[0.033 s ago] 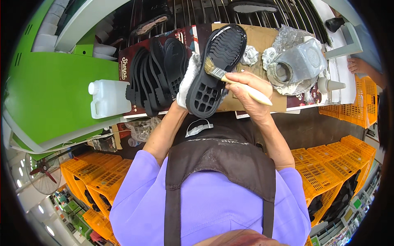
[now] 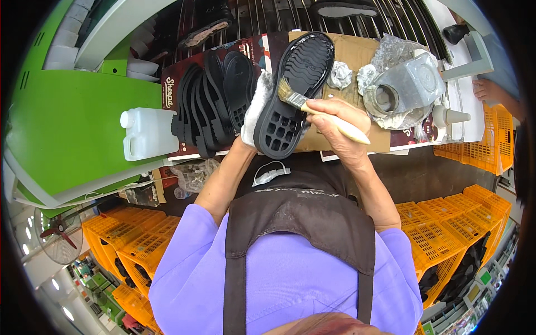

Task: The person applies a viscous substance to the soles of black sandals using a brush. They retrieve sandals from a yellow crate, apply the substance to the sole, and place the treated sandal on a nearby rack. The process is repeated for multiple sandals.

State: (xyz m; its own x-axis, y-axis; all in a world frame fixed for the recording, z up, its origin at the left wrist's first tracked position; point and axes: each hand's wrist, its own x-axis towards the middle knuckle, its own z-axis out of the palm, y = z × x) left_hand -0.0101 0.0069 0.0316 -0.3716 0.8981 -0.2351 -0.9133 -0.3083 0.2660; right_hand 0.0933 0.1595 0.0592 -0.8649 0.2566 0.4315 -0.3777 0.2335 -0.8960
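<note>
One brush against one black sole, held in two hands' reach

One black shoe sole [image 2: 301,72] tilts over the near edge of the bench, toe toward 1 o'clock, heel with its square grid toward 7. Taking that sole as the dial's centre, the left hand [image 2: 258,109] is just beside it at 9 o'clock, under a white fuzzy covering; its fingers are hidden, so how tightly they close cannot be told.

At 4 o'clock, the right hand [image 2: 341,124] has its fingers closed around the pale handle of a brush [image 2: 335,119], whose bristles point toward 10 and lie against the sole's middle.

More black soles [image 2: 195,106] stand in a row at 9, with a white jug [image 2: 151,137] beyond. A crumpled white wad [image 2: 339,75] sits at 2 on brown cardboard [image 2: 379,137]. At 3 lie a clear jar [image 2: 416,84] and, farther out, a nozzle bottle [image 2: 449,116]. Orange crates [image 2: 441,234] stack toward 4 and 8.
</note>
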